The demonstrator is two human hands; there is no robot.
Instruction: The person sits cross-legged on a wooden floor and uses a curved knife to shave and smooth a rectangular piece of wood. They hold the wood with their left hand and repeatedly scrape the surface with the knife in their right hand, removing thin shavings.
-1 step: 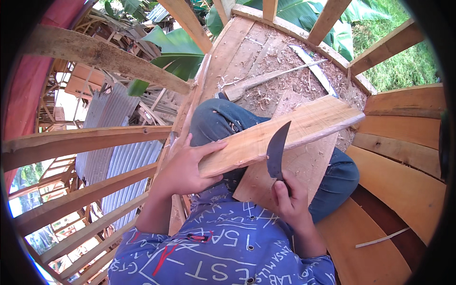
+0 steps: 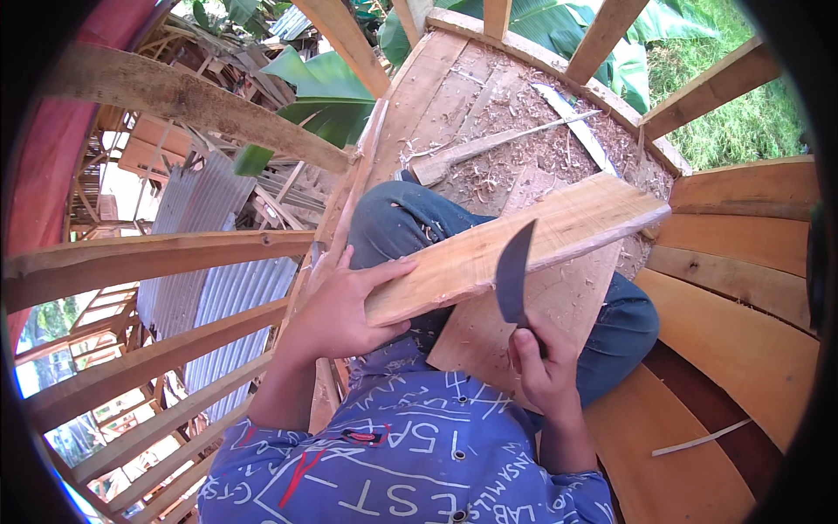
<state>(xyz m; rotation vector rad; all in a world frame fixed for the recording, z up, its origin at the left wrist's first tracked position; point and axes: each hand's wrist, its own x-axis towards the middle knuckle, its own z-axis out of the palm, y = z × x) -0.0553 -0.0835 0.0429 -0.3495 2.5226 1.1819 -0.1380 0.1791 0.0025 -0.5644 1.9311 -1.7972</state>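
Plank (image 2: 563, 223): pale, flat, across the middle of the view, near end toward 8 o'clock, far end toward 2. It sat above the lap, partly over a wider light board (image 2: 532, 336). Clock refs from plank centre, 12 = top of view.

Left hand (image 2: 345, 306), between 8 and 9: closed on the plank's near end, one finger along the upper face, another digit at the lower edge.

Right hand (image 2: 548, 362), 6 o'clock: fist around the grip of a knife (image 2: 511, 284). Dark curved blade, tip up toward 12, overlapped the plank's lower edge in view. Couldn't tell if the blade touched wood.

Wider board ran from the plank down toward 6, between the legs in blue jeans (image 2: 624, 323), knees at 9 and 4. Blue shirt (image 2: 393, 445) with white lettering at 7.

Floor (image 2: 436, 79) at 11 to 1 had shavings scattered on it. Tapered wood piece (image 2: 480, 150) lay at 11, its thin end crossing a long whitish strip (image 2: 580, 131) at 1.

Further out: orange-brown boards (image 2: 742, 327) at 3 to 5, thin stick (image 2: 701, 438) between 4 and 5. Corrugated sheets (image 2: 240, 327) beyond wooden rails (image 2: 166, 266) at 8 to 9, big green leaves (image 2: 327, 83) at 10, grass (image 2: 742, 109) at 2.
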